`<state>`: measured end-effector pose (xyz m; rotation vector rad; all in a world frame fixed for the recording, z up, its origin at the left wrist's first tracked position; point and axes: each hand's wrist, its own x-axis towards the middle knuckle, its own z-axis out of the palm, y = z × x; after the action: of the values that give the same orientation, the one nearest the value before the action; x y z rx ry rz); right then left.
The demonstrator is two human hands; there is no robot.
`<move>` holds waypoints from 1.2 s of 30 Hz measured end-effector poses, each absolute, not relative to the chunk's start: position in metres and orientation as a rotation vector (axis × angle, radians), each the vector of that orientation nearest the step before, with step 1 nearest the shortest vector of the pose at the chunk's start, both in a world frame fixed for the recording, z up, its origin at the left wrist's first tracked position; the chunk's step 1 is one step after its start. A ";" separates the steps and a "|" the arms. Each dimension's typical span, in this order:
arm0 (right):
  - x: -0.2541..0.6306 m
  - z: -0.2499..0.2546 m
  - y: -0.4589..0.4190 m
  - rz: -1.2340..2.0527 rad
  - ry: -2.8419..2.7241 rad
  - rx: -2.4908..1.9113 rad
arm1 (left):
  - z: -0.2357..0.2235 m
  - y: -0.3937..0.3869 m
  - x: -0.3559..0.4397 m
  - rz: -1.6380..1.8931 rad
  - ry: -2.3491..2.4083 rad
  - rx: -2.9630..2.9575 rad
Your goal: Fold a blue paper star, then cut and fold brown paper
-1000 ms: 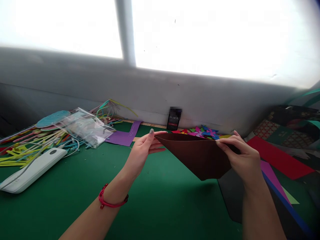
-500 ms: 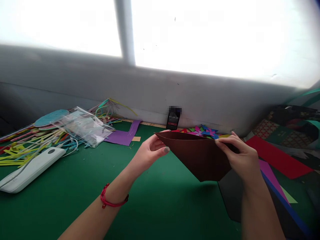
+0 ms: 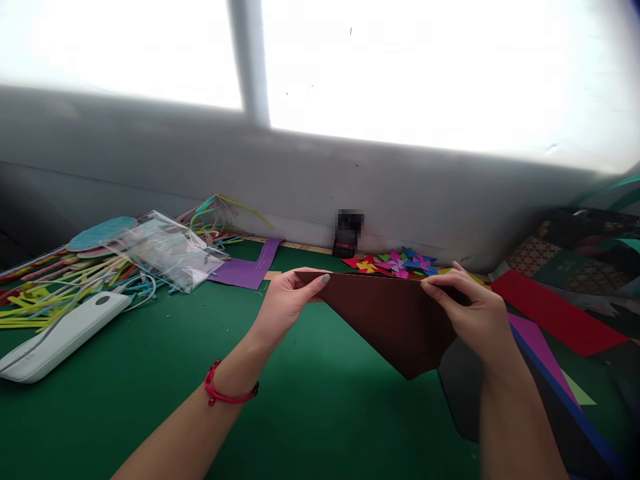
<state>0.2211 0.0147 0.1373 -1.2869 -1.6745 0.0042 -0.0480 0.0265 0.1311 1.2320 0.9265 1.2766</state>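
On the left end of the green tabletop (image 3: pixel 320 420), through my remote head view, I see a white oblong device (image 3: pixel 70 337) with a cable, lying in front of a pile of multicoloured pipe cleaners (image 3: pixel 45 303). A clear plastic sleeve (image 3: pixel 173 253) rests on that pile, its edge reaching a piece of purple paper (image 3: pixel 237 273). Next comes the left hand (image 3: pixel 280 303), red bracelet (image 3: pixel 225 397) at the wrist, thumb and fingers pinching the left corner of the brown paper (image 3: pixel 385 313). That sheet hangs between both hands above the tabletop, its top edge nearly level and a corner pointing down. Behind it I make out a phone (image 3: pixel 345 245) against the wall and bright paper pinwheels (image 3: pixel 397 263). The right hand (image 3: pixel 470 310) grips the upper edge between thumb and fingers. Further right I find a black mat (image 3: pixel 463 393), magenta paper (image 3: pixel 540 350), red paper (image 3: pixel 560 313) and a patterned box (image 3: pixel 563 260).
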 end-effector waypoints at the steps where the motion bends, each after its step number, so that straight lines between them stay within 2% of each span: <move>1: 0.221 0.137 0.015 0.007 -1.674 -1.298 | 0.131 0.026 -0.048 1.276 0.922 1.238; 17: 0.224 0.137 0.014 0.040 -1.698 -1.377 | 0.132 0.025 -0.048 1.304 0.934 1.267; 24: 0.194 0.152 0.005 -0.263 -1.846 -1.311 | 0.130 0.020 -0.043 1.366 1.019 1.425; 30: 0.168 0.153 -0.004 -0.293 -2.074 -1.243 | 0.133 0.016 -0.039 1.337 1.013 1.441; 36: 0.164 0.155 -0.013 -0.367 -2.069 -1.270 | 0.138 0.007 -0.036 1.358 1.035 1.495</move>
<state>0.1637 -0.0130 0.1554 -1.2703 -2.0693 -0.3669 -0.0363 0.0070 0.1375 1.4947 1.0345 1.3582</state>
